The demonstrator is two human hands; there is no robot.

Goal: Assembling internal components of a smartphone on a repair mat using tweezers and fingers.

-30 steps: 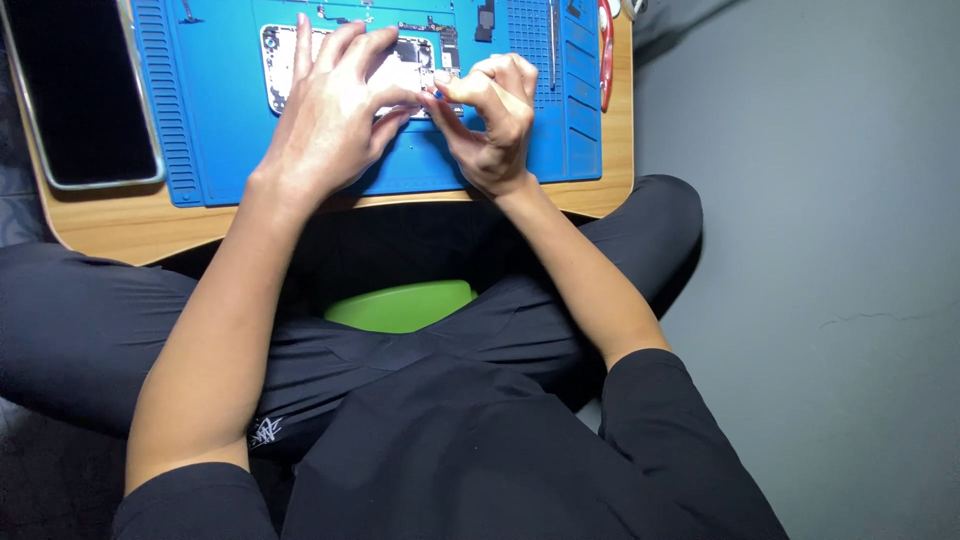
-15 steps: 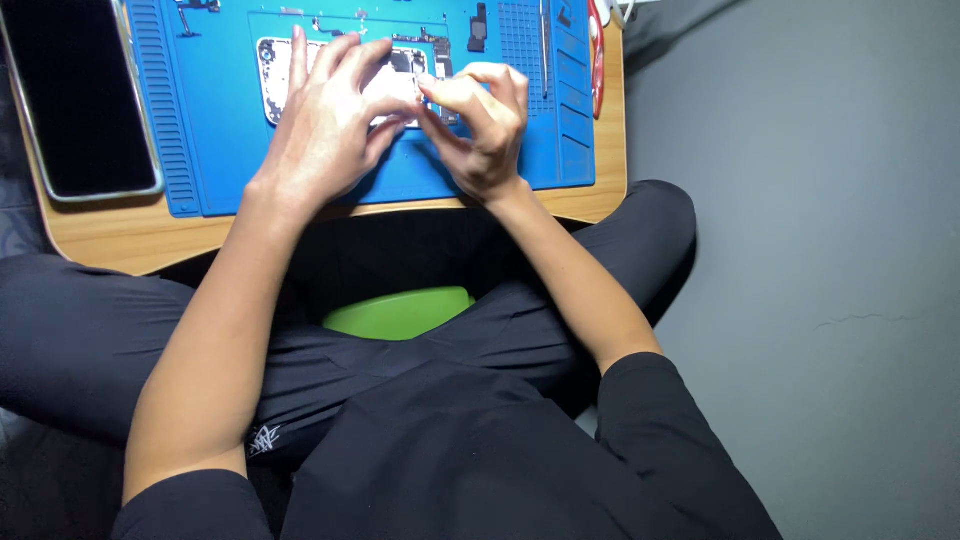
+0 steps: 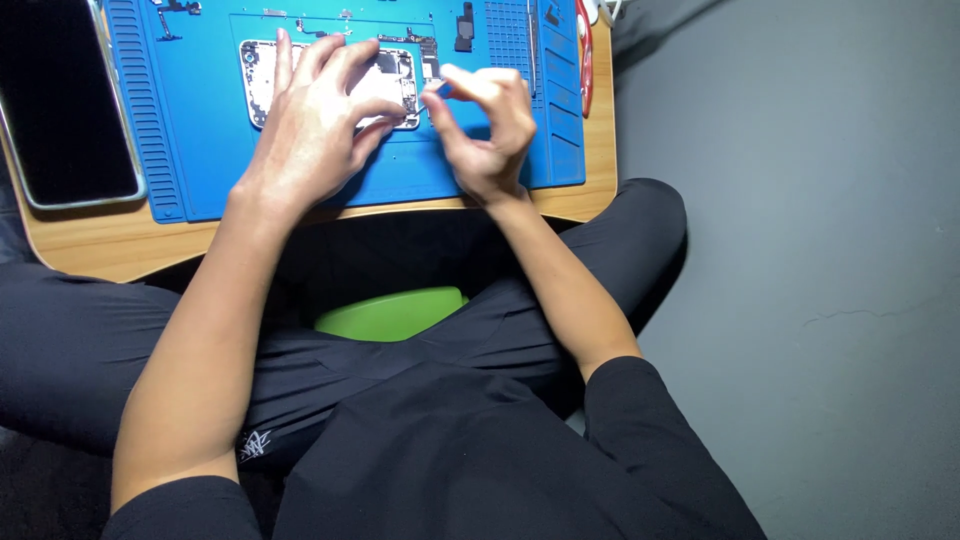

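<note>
left hand [image 3: 315,125] flat on opened phone [image 3: 262,72], right hand [image 3: 485,130] grip pinching small tool [image 3: 432,97], mid blue mat [image 3: 200,150]

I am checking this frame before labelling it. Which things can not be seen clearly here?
- Opened phone body, head view: the left hand covers most of it.
- Thin tool pinched in the right hand: its fingers hide nearly all of it, so its kind is unclear.
- Small parts on the blue mat: too small to identify.
- Dark screen panel: cut off by the left and top edges.
</note>
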